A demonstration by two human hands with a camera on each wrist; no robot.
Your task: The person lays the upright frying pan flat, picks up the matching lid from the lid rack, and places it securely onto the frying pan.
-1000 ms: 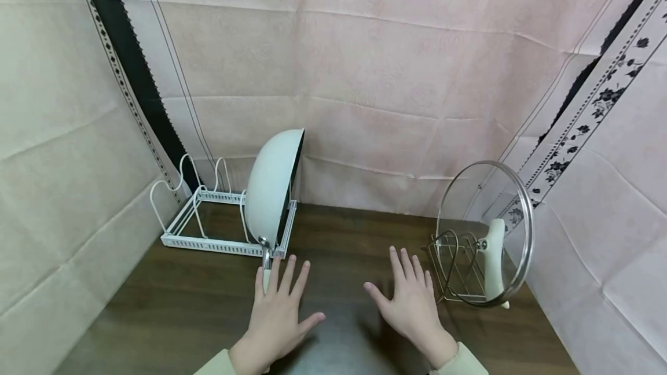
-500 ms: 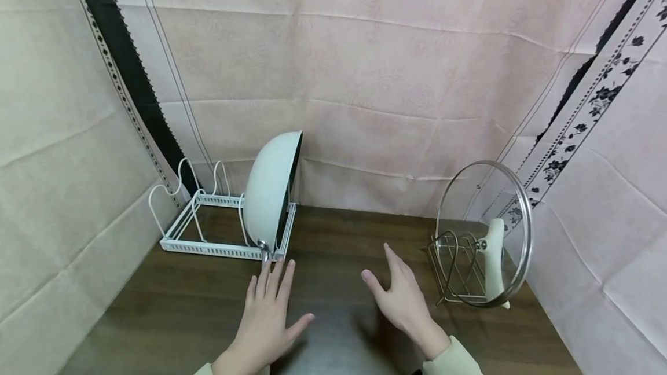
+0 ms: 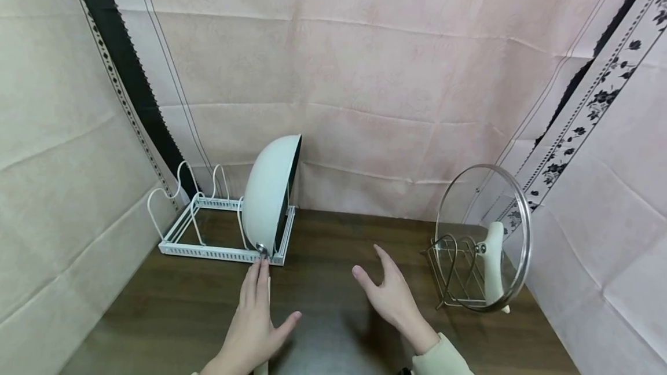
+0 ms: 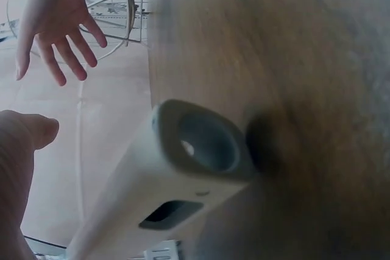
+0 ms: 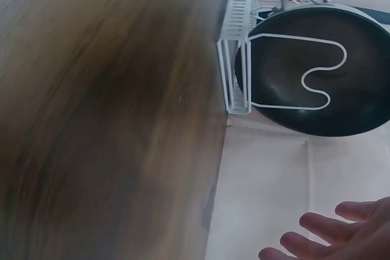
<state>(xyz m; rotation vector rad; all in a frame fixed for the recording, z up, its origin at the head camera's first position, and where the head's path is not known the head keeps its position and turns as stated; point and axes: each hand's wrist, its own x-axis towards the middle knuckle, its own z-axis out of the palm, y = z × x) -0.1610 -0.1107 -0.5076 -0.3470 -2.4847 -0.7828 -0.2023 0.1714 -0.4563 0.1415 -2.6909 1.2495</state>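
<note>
A pale green frying pan with a dark inside stands on its side in a white dish rack. Its pale handle points toward me, ending in a hollow loop. Over that handle lies my left hand, fingers straight and thumb spread; it partly hides the handle, and whether it touches is unclear. My right hand is held above the table, thumb apart and fingers extended, with nothing in it. Right of it, a glass lid with a pale grip stands upright in a wire rack.
The dark wooden table meets a pale cloth wall at the back. Cloth also hangs on the left and right sides. White wire loops rise from the left part of the dish rack.
My left hand has shifted left, its fingers coming together along the pan's handle. The right hand has moved slightly left and turned more edge-on. Pan and lid have stayed put.
</note>
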